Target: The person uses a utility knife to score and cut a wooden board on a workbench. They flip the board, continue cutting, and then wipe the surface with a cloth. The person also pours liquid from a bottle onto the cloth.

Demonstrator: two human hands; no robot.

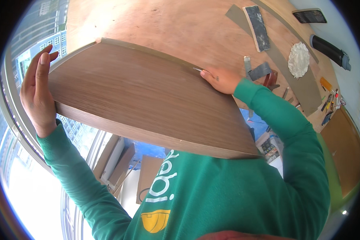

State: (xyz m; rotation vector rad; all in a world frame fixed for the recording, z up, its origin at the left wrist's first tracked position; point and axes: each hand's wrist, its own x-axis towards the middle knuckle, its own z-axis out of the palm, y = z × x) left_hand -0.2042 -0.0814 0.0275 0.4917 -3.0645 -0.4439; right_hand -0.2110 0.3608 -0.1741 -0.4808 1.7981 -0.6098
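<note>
A wood-grain board (pixel 148 92) lies tilted in front of my chest, its near edge close to my sweater and its far edge on the workbench. At its left end, my left hand (pixel 38 88) rests against the edge with the fingers stretched upward and apart from the surface. My right hand (pixel 222 80) is closed at the far edge, toward the right. From its fingertips pokes a thin metal blade (pixel 197 69), touching or just over the board's edge strip; the rest of it is hidden in the hand.
On the wooden workbench (pixel 168 24) lie a sanding block (pixel 257 28), a crumpled white cloth or paper (pixel 299 60), a grey scraper-like piece (pixel 260 71) and several small tools (pixel 331 102). A phone (pixel 309 16) and a black bottle (pixel 330 51) are at the far right. Windows stand at left.
</note>
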